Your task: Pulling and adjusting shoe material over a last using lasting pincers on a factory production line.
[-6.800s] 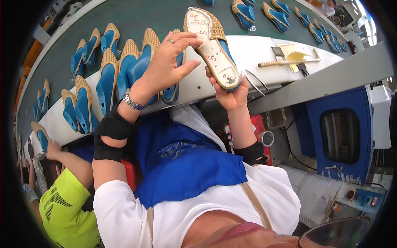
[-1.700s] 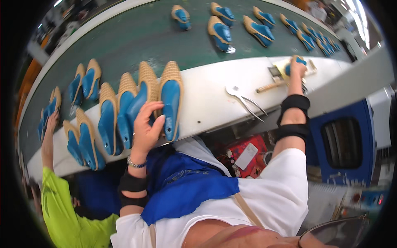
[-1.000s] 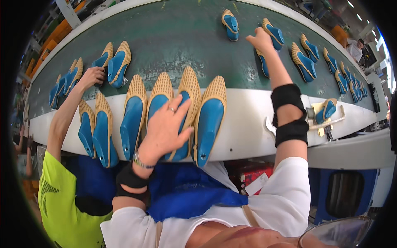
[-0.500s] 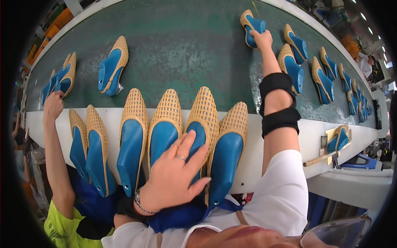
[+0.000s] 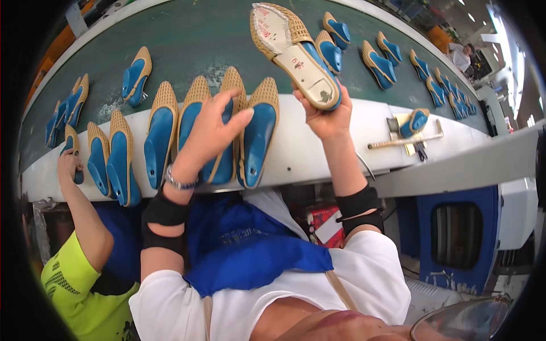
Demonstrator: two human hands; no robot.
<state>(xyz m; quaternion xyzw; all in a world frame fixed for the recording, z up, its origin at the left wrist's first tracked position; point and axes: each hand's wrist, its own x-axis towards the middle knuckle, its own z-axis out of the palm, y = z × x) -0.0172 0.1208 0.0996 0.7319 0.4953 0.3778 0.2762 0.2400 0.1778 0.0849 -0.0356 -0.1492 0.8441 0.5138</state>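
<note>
My right hand [image 5: 331,118] grips the heel end of a woven beige slingback shoe on a blue last [image 5: 296,57]. It is raised above the belt, toe up, with its pale underside turned toward me. My left hand [image 5: 209,128] is open, fingers apart, over the row of similar shoes along the near ledge. The rightmost shoe of that row [image 5: 260,136] lies just beside its thumb. Whether the fingers touch the shoes behind them, I cannot tell.
Shoes on lasts stand on the green belt [image 5: 187,42], left and right. A hammer [image 5: 404,142] lies on the white ledge [image 5: 318,162] near another shoe [image 5: 415,122]. At left, a co-worker's hand [image 5: 69,166] holds a shoe. A blue cabinet [image 5: 455,233] stands lower right.
My right hand has brought the shoe from the far belt toward me and turned its underside into view. My left hand's fingers have spread over the row. The whole view has shifted.
</note>
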